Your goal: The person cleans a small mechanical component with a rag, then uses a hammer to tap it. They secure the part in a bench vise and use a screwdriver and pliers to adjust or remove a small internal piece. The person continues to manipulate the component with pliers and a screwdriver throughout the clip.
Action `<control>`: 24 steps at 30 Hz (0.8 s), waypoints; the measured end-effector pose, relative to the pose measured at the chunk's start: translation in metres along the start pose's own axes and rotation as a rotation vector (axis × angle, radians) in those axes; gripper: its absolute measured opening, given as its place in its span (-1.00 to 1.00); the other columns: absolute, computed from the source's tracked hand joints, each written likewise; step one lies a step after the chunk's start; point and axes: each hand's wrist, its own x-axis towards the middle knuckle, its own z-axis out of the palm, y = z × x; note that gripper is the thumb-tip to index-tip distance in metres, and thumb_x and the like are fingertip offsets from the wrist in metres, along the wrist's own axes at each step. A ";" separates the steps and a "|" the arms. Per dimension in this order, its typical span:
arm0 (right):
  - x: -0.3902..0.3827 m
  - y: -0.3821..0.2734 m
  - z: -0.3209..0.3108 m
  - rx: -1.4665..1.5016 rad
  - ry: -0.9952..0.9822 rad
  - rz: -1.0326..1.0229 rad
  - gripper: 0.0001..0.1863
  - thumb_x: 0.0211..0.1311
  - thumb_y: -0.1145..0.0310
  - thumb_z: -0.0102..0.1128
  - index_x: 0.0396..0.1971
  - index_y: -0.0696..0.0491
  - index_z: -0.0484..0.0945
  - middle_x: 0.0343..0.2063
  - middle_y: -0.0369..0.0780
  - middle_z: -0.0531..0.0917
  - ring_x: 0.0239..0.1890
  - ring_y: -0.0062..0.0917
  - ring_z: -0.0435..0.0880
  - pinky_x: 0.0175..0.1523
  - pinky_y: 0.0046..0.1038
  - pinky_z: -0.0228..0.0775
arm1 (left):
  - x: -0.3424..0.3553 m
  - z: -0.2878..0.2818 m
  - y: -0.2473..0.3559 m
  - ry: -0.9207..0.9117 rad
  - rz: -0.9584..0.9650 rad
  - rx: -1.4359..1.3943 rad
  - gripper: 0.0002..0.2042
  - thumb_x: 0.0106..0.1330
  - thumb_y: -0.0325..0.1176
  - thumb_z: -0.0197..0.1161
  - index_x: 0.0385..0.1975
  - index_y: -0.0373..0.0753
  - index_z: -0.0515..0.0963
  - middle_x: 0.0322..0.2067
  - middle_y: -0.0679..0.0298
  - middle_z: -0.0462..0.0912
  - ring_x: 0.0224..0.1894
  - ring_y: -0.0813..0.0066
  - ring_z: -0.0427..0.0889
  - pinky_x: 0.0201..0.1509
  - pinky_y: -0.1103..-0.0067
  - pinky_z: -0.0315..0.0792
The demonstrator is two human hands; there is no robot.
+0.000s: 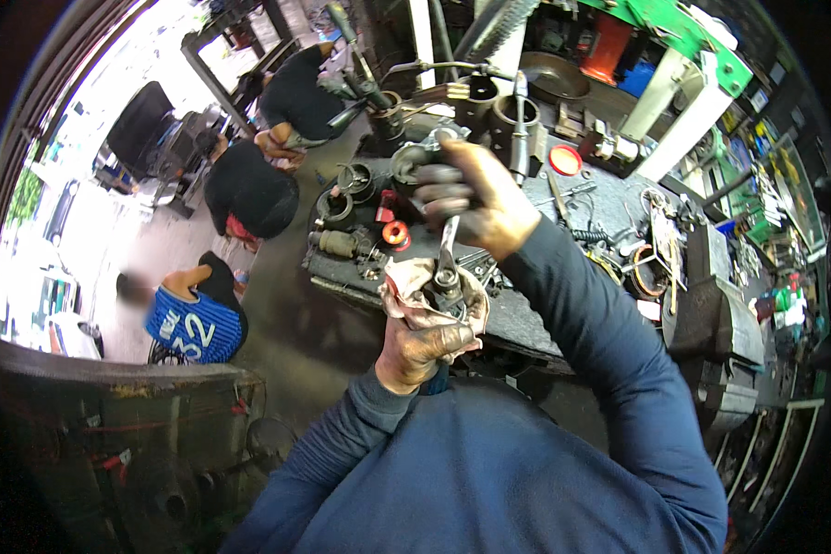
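Note:
My left hand (417, 354) is closed around a dirty pinkish rag (403, 284). A dark greasy metal part (452, 305) sits in the rag, its exact kind not clear. My blackened right hand (483, 198), a little blurred, is curled around the upper end of a wrench (449, 242). The wrench's ring end rests on top of the metal part. Both hands are above the near edge of the workbench (526, 319). Just left of the wrench lies a red spool-like ring (396, 234), beside a cylindrical metal part (335, 244).
Metal cans (356, 182) with parts crowd the bench's left side. A red round lid (565, 160), loose tools and a coil spring (591, 236) lie to the right. A vise (716, 305) stands at the right edge. Several people, one in a blue striped shirt (194, 319), crouch at left.

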 end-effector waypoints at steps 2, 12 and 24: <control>0.019 0.027 0.028 -0.799 0.175 0.093 -0.63 0.61 0.08 0.05 -0.19 0.12 0.58 -0.59 -0.40 0.42 -0.65 -0.71 0.35 -0.66 -0.56 0.20 | -0.002 0.013 -0.005 0.029 0.081 0.112 -0.44 0.02 -0.40 0.56 0.04 -0.33 0.48 -0.23 0.19 0.70 -0.20 0.47 0.71 -0.21 0.54 0.69; -0.075 0.086 0.025 -2.040 -0.964 -1.262 -0.76 0.10 0.27 0.30 -0.26 0.05 0.66 -0.55 -0.20 0.64 -0.48 -0.26 0.71 -0.32 -0.25 0.63 | -0.002 -0.027 -0.013 0.024 0.259 0.230 -0.66 0.15 -0.51 0.45 -0.05 -0.34 0.59 -0.28 0.24 0.69 -0.42 0.52 0.66 -0.40 0.58 0.55; -0.023 0.024 -0.017 0.088 0.388 -0.533 -0.39 0.57 -0.16 0.05 -0.18 0.21 0.58 -0.62 -0.26 0.44 -0.58 -0.45 0.39 -0.38 -0.44 0.38 | 0.005 -0.004 -0.011 0.067 -0.137 -0.214 -0.52 0.02 -0.43 0.47 -0.02 -0.33 0.50 -0.33 0.20 0.62 -0.53 0.56 0.59 -0.56 0.63 0.51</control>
